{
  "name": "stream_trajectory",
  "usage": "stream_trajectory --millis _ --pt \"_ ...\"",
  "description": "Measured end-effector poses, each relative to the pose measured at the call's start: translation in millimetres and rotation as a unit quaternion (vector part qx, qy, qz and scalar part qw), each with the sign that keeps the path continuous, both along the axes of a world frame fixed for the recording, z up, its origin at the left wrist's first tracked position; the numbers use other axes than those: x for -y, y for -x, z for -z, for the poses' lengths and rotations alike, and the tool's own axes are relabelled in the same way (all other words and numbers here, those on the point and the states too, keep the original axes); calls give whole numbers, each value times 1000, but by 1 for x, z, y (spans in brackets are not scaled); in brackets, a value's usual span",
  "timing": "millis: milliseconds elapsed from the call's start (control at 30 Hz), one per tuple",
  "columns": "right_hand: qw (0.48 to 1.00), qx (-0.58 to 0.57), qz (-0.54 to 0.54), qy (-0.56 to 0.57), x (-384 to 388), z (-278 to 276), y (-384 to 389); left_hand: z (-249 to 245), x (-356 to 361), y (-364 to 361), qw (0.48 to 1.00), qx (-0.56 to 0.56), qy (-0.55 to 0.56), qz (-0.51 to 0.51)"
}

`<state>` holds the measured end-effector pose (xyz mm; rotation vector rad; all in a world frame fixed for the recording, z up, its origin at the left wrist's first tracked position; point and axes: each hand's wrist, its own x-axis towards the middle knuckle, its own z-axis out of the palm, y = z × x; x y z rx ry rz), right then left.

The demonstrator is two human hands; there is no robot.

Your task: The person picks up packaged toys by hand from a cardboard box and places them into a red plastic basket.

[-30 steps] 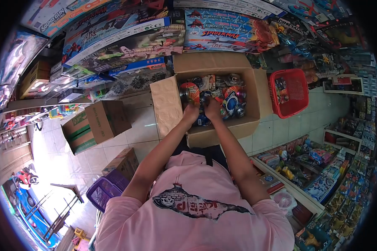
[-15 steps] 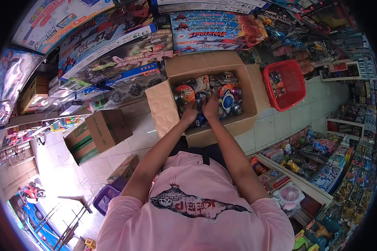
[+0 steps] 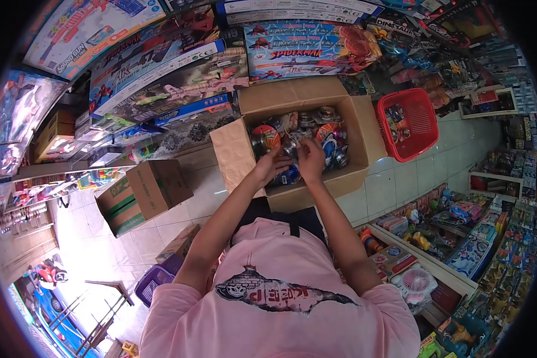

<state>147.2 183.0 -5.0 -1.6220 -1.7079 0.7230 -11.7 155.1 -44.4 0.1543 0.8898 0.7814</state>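
An open cardboard box [image 3: 297, 93] is in front of me, filled with several packaged toys [image 3: 331, 138] in clear plastic, some with red-orange and blue prints. Over the middle of the box, both hands hold one small toy in clear plastic packaging [image 3: 290, 147]; its exact kind is too small to make out. My left hand [image 3: 269, 166] grips its left side with the palm partly turned up. My right hand [image 3: 311, 159] pinches its right side with bent fingers.
A red plastic basket [image 3: 423, 140] with a few packs inside stands right of the box. At left on the tiled floor are a closed carton [image 3: 143, 196] and a purple basket [image 3: 155, 283]. Boxed toy guns [image 3: 310, 51] are stacked behind; shelves of toys [image 3: 459, 224] line the right.
My hands have lifted slightly out of the packs, with the small plastic-packed toy now visible between them. The left hand has turned more palm-up. The view has shifted slightly.
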Motion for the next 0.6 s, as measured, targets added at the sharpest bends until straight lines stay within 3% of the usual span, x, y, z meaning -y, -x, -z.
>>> stream_trajectory --millis 33,67,100,133,200,267,333,400,500,533,600 --pt "999 -45 -6 -24 8 -10 -2 -11 1 6 1000 0 0 -2" --pt "999 -45 -8 -24 17 -20 -4 -23 2 12 997 68 -12 -18" --pt "996 -51 -53 -47 27 -29 -6 -35 3 17 990 136 -24 -35" --pt "991 -56 -98 -70 36 -36 -8 -45 5 21 990 136 -25 -36" --pt "986 -86 -133 -47 55 -47 -8 -63 13 27 984 97 -120 -93" --pt "979 -114 -169 -23 59 -56 -4 -72 22 35 986 46 -110 -113" --pt "955 -40 -263 -132 59 -64 4 -72 34 50 967 -173 -189 -15" --pt "952 -63 -269 -130 57 -63 15 -74 47 62 971 -167 -157 -62" --pt "974 -157 -162 28 43 -39 34 -79 67 79 950 -205 -171 -164" --pt "973 -158 -165 26 36 -26 42 -76 75 86 949 -206 -173 -166" --pt "976 -122 -103 148 19 5 60 -71 90 96 928 -220 -219 -205"
